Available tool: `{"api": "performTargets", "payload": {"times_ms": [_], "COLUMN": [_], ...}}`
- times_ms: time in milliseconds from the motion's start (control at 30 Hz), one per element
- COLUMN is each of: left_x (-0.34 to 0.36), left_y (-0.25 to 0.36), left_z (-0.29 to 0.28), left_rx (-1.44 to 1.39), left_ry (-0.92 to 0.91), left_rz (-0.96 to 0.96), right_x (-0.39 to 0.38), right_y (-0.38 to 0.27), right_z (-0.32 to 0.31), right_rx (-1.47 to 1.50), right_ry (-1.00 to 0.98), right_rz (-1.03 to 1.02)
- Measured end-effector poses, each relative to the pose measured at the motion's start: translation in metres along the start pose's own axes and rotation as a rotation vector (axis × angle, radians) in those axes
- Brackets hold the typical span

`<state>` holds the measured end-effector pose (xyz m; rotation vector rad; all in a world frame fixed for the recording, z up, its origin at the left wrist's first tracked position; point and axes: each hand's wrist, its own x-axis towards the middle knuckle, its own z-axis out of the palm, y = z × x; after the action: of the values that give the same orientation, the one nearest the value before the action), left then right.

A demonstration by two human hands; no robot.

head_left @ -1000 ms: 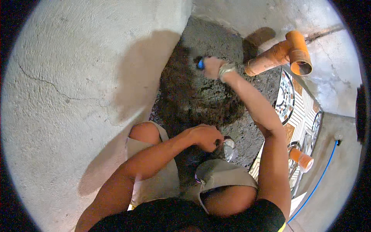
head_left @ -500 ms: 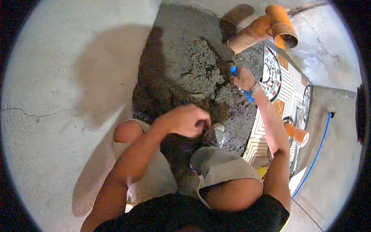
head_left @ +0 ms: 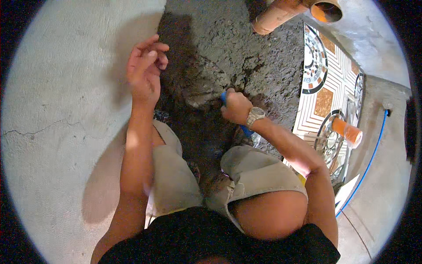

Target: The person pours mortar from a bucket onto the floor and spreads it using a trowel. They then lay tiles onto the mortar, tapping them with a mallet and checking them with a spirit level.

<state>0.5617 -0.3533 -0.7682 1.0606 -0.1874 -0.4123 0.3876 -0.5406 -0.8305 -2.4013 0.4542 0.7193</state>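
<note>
Mortar (head_left: 246, 57), wet and grey, fills the middle from twelve o'clock down toward the knees, with patterned tiles (head_left: 327, 90) at three o'clock and an orange pipe (head_left: 277, 15) at one o'clock. Left hand (head_left: 145, 72) hovers empty at eleven o'clock, fingers loosely spread, while right hand (head_left: 236, 108) is clenched round a blue tool handle (head_left: 242, 128) pressed into the mortar at centre.

We count two hands: one left hand (head_left: 145, 70) and one right hand (head_left: 236, 107). We see one blue-handled tool (head_left: 224, 97), one wristwatch (head_left: 255, 116), two orange pipes (head_left: 281, 13), one blue hose (head_left: 369, 163).
</note>
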Motion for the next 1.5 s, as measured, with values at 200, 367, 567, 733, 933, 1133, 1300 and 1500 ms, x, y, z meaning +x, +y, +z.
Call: {"api": "performTargets", "payload": {"times_ms": [200, 367, 567, 733, 933, 1133, 1300, 1500], "left_x": [-0.025, -0.037, -0.028, -0.028, -0.029, -0.014, 0.032, 0.04], "left_y": [0.046, 0.063, 0.051, 0.058, 0.061, 0.068, 0.078, 0.022], "left_z": [0.024, 0.029, 0.026, 0.01, 0.007, 0.031, 0.052, 0.056], "left_rx": [-0.247, -0.045, 0.169, -0.067, -0.098, -0.15, 0.172, 0.052], "left_ry": [-0.057, -0.19, -0.097, -0.085, -0.06, -0.015, -0.063, 0.118], "left_rz": [0.081, 0.142, 0.095, 0.146, 0.097, 0.067, 0.205, 0.118], "right_x": [0.003, -0.006, -0.03, 0.039, 0.105, 0.066, 0.092, 0.027], "right_y": [-0.016, -0.049, -0.044, 0.012, 0.024, -0.015, -0.038, -0.057], "right_z": [0.046, 0.08, 0.061, -0.04, -0.062, -0.038, -0.051, 0.033], "right_rx": [0.031, 0.024, -0.036, 0.058, -0.191, -0.152, 0.071, -0.055], "right_ry": [0.04, -0.109, -0.164, 0.131, 0.206, -0.022, -0.15, -0.235], "right_rz": [-0.197, -0.31, -0.553, -0.232, -0.121, -0.25, -0.048, -0.455]}}
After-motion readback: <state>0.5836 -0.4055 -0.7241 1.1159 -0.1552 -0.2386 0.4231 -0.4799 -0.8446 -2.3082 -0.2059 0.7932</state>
